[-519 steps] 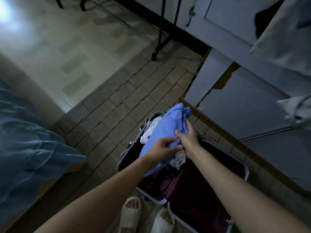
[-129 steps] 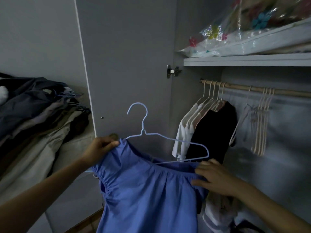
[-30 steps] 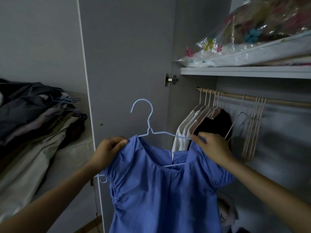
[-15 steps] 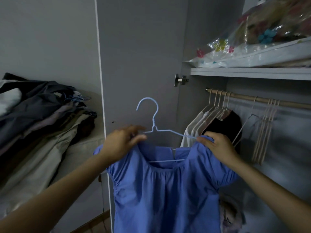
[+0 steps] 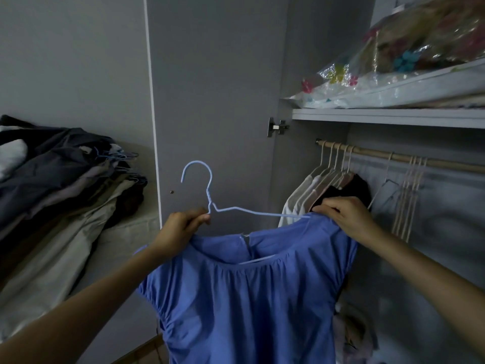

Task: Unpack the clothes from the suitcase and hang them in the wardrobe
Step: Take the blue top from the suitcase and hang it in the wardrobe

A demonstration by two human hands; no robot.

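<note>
At the centre of the view a light-blue wire hanger (image 5: 210, 203) sits inside the neckline of a blue gathered short-sleeved top (image 5: 249, 298), its hook standing upright above the collar at about 11 o'clock from the garment's middle. The left hand (image 5: 181, 228) is closed around the hanger's neck and left shoulder together with the top's fabric there. The right hand (image 5: 346, 215), at 3 o'clock from the hook, pinches the top's right shoulder over the end of the hanger's arm, fingers curled down over the cloth. The top hangs below both hands, in front of the open grey wardrobe door (image 5: 217, 101) and not yet on the rail.

At 2 o'clock, inside the wardrobe, a pale wooden rail (image 5: 446, 164) runs under a grey shelf (image 5: 393, 118). On the rail's left end hang white and dark garments on cream hangers (image 5: 322, 190), just behind the right hand; further right a cluster of empty cream hangers (image 5: 409, 190) dangles. On the shelf lies a clear plastic bag with a coloured flower print (image 5: 393, 56). At 9 o'clock, outside the wardrobe, a heap of dark and beige clothes with blue hangers (image 5: 57, 185) lies on a pale surface.
</note>
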